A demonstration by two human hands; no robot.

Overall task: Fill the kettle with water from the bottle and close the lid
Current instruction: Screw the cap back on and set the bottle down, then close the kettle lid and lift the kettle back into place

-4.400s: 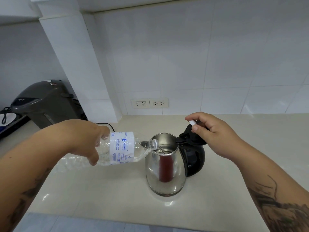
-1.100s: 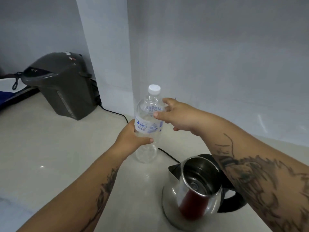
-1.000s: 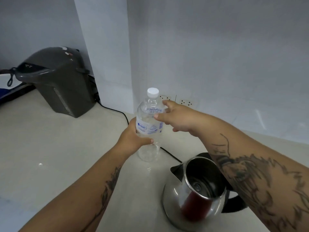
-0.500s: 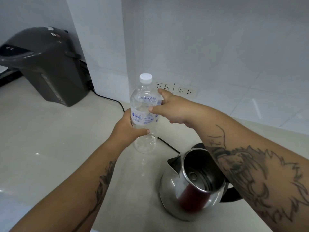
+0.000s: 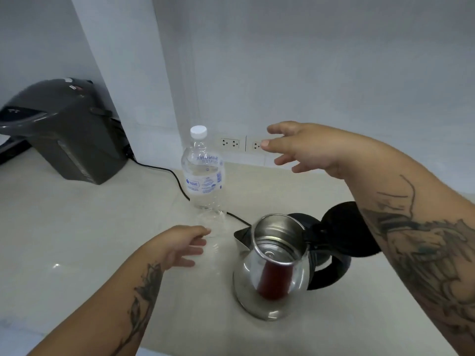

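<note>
Bottle [image 5: 203, 176] stands capped behind-left of the kettle [image 5: 272, 268], nearly empty I think. Both hands are spread, holding nothing: left hand [image 5: 180, 246] left of the kettle, right hand [image 5: 302, 147] above-behind it. Kettle's water level is unclear. Lid [image 5: 344, 228] is flipped back, so closing it looks next.

At the left of the frame you have a dark grey hot-water dispenser [image 5: 61, 129] standing on the pale, glossy worktop [image 5: 77, 240], pushed back against the wall. From its right side a black cord [image 5: 164, 170] runs out across the worktop toward the centre of the frame. Behind it all you see a white tiled wall [image 5: 334, 60] with a squared column [image 5: 123, 60] projecting at the upper left. Low on the wall, near the centre, sit white power sockets [image 5: 230, 143] in a row.
</note>
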